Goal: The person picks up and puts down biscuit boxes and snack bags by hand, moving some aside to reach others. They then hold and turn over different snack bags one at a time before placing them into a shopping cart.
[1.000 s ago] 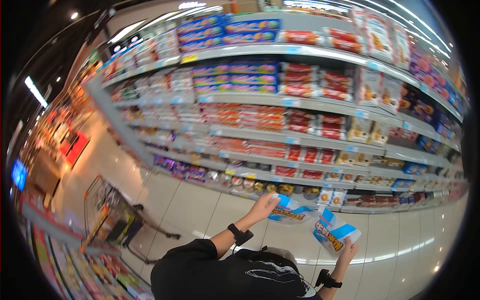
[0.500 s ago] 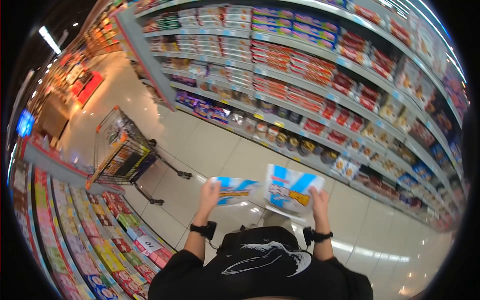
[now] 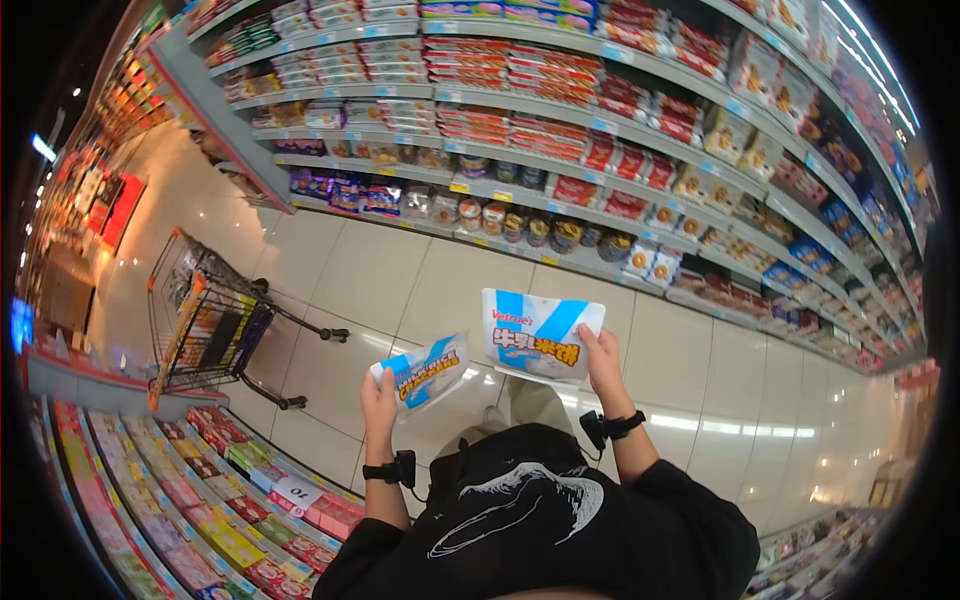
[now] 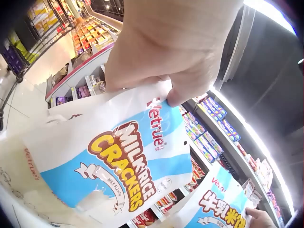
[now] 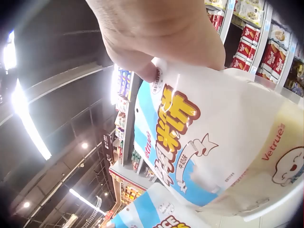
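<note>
Two white and blue cracker bags are held up in front of the body. The left hand pinches the edge of the left bag, which reads "Milk Rice Crackers" in the left wrist view. The right hand grips the right edge of the other bag, its front printed with Chinese characters. In the right wrist view the thumb of the right hand lies on this bag's front; the other fingers are hidden behind it. A gap separates the bags in the head view.
A shopping cart with goods in it stands on the tiled floor at the left. Long shelves of packaged snacks run across the far side. A low display of boxed goods lies at the lower left.
Both bags, first out to the right with the arms extended, are now nearer the middle, facing up toward the head. The head view has turned, showing more floor and the cart. Both grips remain.
</note>
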`<state>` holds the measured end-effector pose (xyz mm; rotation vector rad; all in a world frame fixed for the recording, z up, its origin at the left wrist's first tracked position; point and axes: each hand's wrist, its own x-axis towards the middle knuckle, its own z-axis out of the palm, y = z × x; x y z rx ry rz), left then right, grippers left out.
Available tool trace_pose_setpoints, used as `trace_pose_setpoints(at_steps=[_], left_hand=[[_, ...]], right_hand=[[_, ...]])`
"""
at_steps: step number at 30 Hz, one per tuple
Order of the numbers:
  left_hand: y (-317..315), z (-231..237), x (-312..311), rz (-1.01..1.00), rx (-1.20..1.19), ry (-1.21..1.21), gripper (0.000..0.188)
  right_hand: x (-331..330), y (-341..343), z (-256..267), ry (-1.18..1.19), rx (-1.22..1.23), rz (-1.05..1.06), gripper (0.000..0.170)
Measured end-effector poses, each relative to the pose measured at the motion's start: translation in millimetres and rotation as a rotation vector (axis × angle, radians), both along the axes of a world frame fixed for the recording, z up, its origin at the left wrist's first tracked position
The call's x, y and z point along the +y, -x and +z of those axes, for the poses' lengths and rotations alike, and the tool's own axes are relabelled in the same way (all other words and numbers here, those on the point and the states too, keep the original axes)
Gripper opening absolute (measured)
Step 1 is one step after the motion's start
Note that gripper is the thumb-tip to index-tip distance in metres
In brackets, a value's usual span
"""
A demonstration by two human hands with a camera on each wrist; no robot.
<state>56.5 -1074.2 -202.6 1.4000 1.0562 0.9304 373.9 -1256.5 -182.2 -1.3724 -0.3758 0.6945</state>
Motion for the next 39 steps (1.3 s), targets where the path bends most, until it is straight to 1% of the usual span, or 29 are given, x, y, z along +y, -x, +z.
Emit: trace_pose_setpoints(at_steps=[2,3,4,6,12,15,19,21,25,27,28,29,30,31,32,33,34,36,39], left_hand=[[-2.8,-4.4,-1.4,-0.031,0.034,0.024,0.021],[-7.0,-7.3,-0.6,-0.033,0.059,0.035,0.021],[-12.2,-8.9,-2.5,-0.078,0.059,0.044,0.021],[-21.5,-9.5,-6.9,-0.053,-0.011,0.054,0.021],[-45.9,-9.5,-5.0,-0.174,-0.011,0.033,0.020],[-59.7,-2.5,-6.8,-0.248,0.002,0.020,0.019],[-70.3,3.0,-9.8,-0.296,0.016,0.032,0.019],[-72.1,6.1,-9.6,-0.343,0.019,0.060,0.020],[-70.9,0.9,-3.5,-0.354,0.008,-0.023,0.020],[-72.4,5.0,-4.1,-0.277,0.034,-0.057,0.020],[-73.5,4.9,-4.5,-0.308,0.022,-0.059,0.020],[-73.5,4.5,-4.5,-0.292,0.033,-0.069,0.020],[-74.9,4.5,-4.2,-0.277,0.044,-0.081,0.019],[-78.2,5.0,-5.1,-0.313,0.033,-0.091,0.019],[-81.7,5.6,-6.7,-0.306,0.001,-0.075,0.019],[-85.6,6.0,-7.1,-0.298,-0.029,-0.057,0.018],[-90.2,6.5,-5.9,-0.331,-0.036,-0.064,0.018],[-103.2,7.3,-3.4,-0.384,-0.007,-0.044,0.017],[-144.6,11.6,-7.0,-0.465,0.033,-0.051,0.016]], right_hand=[[-12.2,-3.1,-7.0,0.031,-0.055,0.002,0.024],[-19.2,-2.9,-6.1,0.042,-0.053,-0.042,0.024],[-25.1,-2.3,-4.7,0.059,-0.052,-0.038,0.024],[-38.5,-0.7,-4.5,0.067,-0.049,-0.053,0.025],[-78.1,4.3,-8.0,0.084,0.001,-0.204,0.026],[-98.4,-1.1,-19.2,0.112,-0.028,-0.243,0.026],[-111.9,1.5,-15.7,0.079,-0.013,-0.318,0.025],[-113.8,0.6,-13.1,0.042,0.035,-0.359,0.025],[-112.3,-5.0,-14.7,0.043,0.043,-0.398,0.025],[-109.1,-10.3,-19.6,0.060,-0.026,-0.347,0.024],[-106.1,-13.6,-18.0,0.042,-0.022,-0.328,0.024],[-105.7,-14.8,-14.2,0.041,-0.031,-0.363,0.024],[-103.7,-15.1,-4.3,0.022,-0.019,-0.316,0.024],[-102.0,-17.5,2.5,-0.001,-0.009,-0.269,0.025],[-101.4,-20.5,4.8,-0.011,-0.018,-0.304,0.025],[-102.3,-22.3,5.6,-0.038,-0.019,-0.273,0.026],[-104.7,-24.6,7.1,-0.065,-0.020,-0.241,0.026],[-112.5,-27.4,13.7,-0.080,-0.030,-0.287,0.027],[-135.5,-37.2,20.0,-0.091,-0.023,-0.352,0.028]])
